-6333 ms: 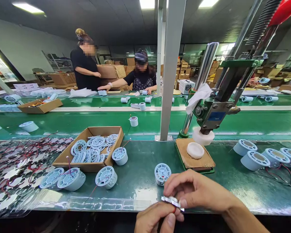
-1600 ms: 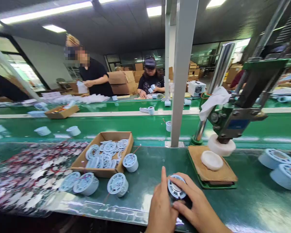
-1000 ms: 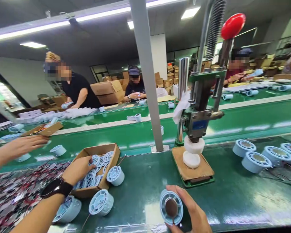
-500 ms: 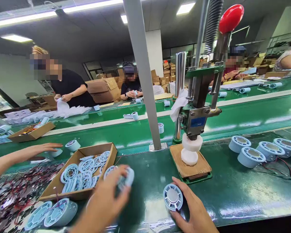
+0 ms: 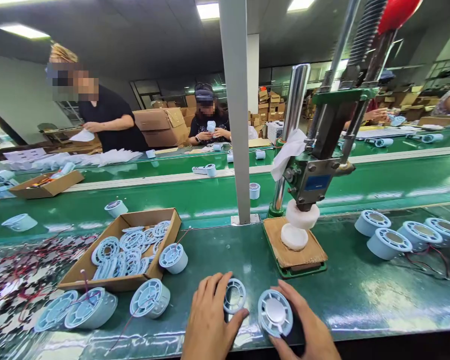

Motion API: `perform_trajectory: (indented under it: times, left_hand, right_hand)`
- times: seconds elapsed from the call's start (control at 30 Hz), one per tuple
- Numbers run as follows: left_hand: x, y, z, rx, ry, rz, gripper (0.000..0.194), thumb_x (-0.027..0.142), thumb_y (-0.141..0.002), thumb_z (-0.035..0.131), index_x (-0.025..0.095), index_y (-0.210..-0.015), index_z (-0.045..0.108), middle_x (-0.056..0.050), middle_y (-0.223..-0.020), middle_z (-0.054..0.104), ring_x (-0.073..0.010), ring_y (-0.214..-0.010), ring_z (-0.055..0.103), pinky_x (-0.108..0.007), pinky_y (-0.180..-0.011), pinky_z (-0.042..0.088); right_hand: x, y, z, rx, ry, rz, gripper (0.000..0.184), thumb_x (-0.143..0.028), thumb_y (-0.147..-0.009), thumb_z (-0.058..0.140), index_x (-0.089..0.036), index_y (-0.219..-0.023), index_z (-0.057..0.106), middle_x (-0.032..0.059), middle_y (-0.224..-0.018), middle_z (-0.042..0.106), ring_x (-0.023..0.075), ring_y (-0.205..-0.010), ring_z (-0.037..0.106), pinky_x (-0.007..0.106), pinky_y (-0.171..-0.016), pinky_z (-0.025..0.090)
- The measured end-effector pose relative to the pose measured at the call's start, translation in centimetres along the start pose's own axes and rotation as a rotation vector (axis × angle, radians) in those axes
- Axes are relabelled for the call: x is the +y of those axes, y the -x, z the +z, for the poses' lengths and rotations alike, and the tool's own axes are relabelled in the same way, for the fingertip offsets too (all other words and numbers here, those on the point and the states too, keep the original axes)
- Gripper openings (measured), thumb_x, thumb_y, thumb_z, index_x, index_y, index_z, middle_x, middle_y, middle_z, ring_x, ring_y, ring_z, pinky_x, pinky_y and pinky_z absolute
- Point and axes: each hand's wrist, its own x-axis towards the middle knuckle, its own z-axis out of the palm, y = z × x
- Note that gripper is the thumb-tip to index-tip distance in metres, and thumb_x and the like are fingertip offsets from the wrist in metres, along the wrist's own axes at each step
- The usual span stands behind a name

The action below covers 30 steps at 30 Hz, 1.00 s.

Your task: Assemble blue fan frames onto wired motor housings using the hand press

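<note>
- One thin blue ring (image 5: 243, 296), in front of the green press (image 5: 315, 182), is clamped at its edge between thumb and fingers of the left hand (image 5: 208, 312); the right hand (image 5: 315, 330) is curled tight round a silver-faced housing (image 5: 274, 311), also in front of the press; ring and housing are apart.
- The ring could slip or flex, being pinched only at its edge; the housing could skid or tip on the glossy tabletop (image 5: 348, 295) should its grip loosen; whether it rests there or is lifted, I cannot tell.
- Right of the press, dark leads (image 5: 440, 254) trail among grouped housings (image 5: 388, 243); a brushing arm could snag them and drag the group.
- Left of the press, an open cardboard box (image 5: 103, 285) holds loosely heaped blue rings (image 5: 118, 266); farther left, a smaller carton (image 5: 62, 185) holds mixed items, too small to name.
</note>
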Motion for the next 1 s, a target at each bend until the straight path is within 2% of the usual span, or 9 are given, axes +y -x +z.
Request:
perform_trajectory:
  times: [0.1, 0.27, 0.33, 0.6, 0.73, 0.8, 0.87, 0.93, 1.0]
  left_hand:
    - [1.3, 0.1, 0.3, 0.079, 0.173, -0.058, 0.049, 0.031, -0.079, 0.063, 0.023, -0.127, 0.056, -0.009, -0.125, 0.063, -0.0293, -0.114, 0.060, -0.047, -0.099, 0.049]
    - [5.2, 0.6, 0.8, 0.035, 0.359, 0.184, 0.075, 0.013, -0.068, 0.062, 0.030, -0.139, 0.046, -0.004, -0.130, 0.062, -0.0262, -0.117, 0.058, -0.041, -0.102, 0.047]
    - [6.3, 0.5, 1.0, 0.031, 0.365, 0.170, 0.078, 0.009, -0.064, 0.059, 0.030, -0.138, 0.048, -0.004, -0.129, 0.062, -0.0266, -0.118, 0.056, -0.042, -0.102, 0.046]
    - [5.8, 0.5, 2.2, 0.050, 0.449, -0.017, 0.073, 0.013, -0.064, 0.059, 0.028, -0.134, 0.051, -0.004, -0.124, 0.064, -0.0258, -0.115, 0.059, -0.042, -0.104, 0.045]
    - [5.3, 1.5, 4.8, 0.116, 0.481, -0.011, 0.061, 0.024, -0.075, 0.054, 0.019, -0.135, 0.050, -0.010, -0.131, 0.061, -0.0263, -0.120, 0.057, -0.040, -0.103, 0.046]
    - [5.1, 1.5, 5.5, 0.146, 0.472, -0.004, 0.054, 0.030, -0.078, 0.053, 0.015, -0.130, 0.054, -0.012, -0.131, 0.062, -0.0276, -0.119, 0.059, -0.040, -0.101, 0.047]
    - [5.0, 0.3, 4.9, 0.115, 0.468, -0.017, 0.052, 0.032, -0.075, 0.058, 0.015, -0.124, 0.059, -0.012, -0.119, 0.069, -0.0280, -0.106, 0.066, -0.038, -0.093, 0.052]
    - [5.5, -2.3, 3.3, 0.046, 0.475, -0.033, 0.049, 0.032, -0.071, 0.062, 0.017, -0.118, 0.063, -0.009, -0.106, 0.074, -0.0265, -0.093, 0.070, -0.036, -0.085, 0.056]
    - [6.6, -5.6, 1.3, 0.011, 0.490, -0.034, 0.047, 0.033, -0.071, 0.065, 0.018, -0.115, 0.063, -0.006, -0.101, 0.075, -0.0253, -0.089, 0.070, -0.035, -0.083, 0.055]
  right_hand:
    - [-0.4, -1.6, 1.2, 0.025, 0.045, -0.046, 0.063, -0.020, -0.082, 0.054, -0.022, -0.142, 0.035, 0.0051, -0.134, 0.055, 0.0193, -0.121, 0.057, 0.028, -0.100, 0.050]
    - [-0.7, -2.0, 1.6, -0.001, -0.050, -0.022, 0.074, -0.017, -0.077, 0.048, -0.021, -0.147, 0.025, 0.0052, -0.134, 0.055, 0.0180, -0.120, 0.058, 0.027, -0.099, 0.051]
    - [-0.8, -2.0, 1.5, -0.003, -0.055, -0.002, 0.074, -0.017, -0.077, 0.047, -0.021, -0.148, 0.023, 0.0060, -0.134, 0.055, 0.0182, -0.119, 0.059, 0.027, -0.097, 0.052]
    - [-0.6, -2.6, 1.3, -0.021, -0.072, -0.101, 0.082, -0.015, -0.080, 0.046, -0.022, -0.152, 0.010, 0.0046, -0.136, 0.054, 0.0164, -0.120, 0.058, 0.025, -0.097, 0.052]
    - [0.3, -2.2, 1.1, -0.161, 0.073, -0.146, 0.076, -0.009, -0.078, 0.047, -0.015, -0.150, 0.025, 0.0098, -0.145, 0.043, 0.0196, -0.131, 0.047, 0.029, -0.106, 0.046]
    - [-0.5, -2.9, -0.6, -0.280, 0.174, -0.145, 0.076, -0.007, -0.072, 0.052, -0.011, -0.146, 0.036, 0.0133, -0.144, 0.043, 0.0234, -0.131, 0.047, 0.033, -0.106, 0.047]
    - [-2.8, -5.2, -4.4, -0.315, 0.267, -0.206, 0.080, -0.008, -0.068, 0.061, -0.013, -0.145, 0.040, 0.0131, -0.142, 0.046, 0.0267, -0.127, 0.051, 0.037, -0.102, 0.051]
    - [-6.9, -9.6, -10.1, -0.176, 0.346, -0.347, 0.079, -0.012, -0.070, 0.068, -0.021, -0.144, 0.042, 0.0090, -0.141, 0.048, 0.0269, -0.126, 0.052, 0.040, -0.103, 0.050]
    - [-11.8, -15.8, -16.7, 0.149, 0.410, -0.502, 0.058, -0.016, -0.080, 0.065, -0.020, -0.136, 0.050, 0.0068, -0.134, 0.054, 0.0235, -0.125, 0.052, 0.040, -0.108, 0.044]
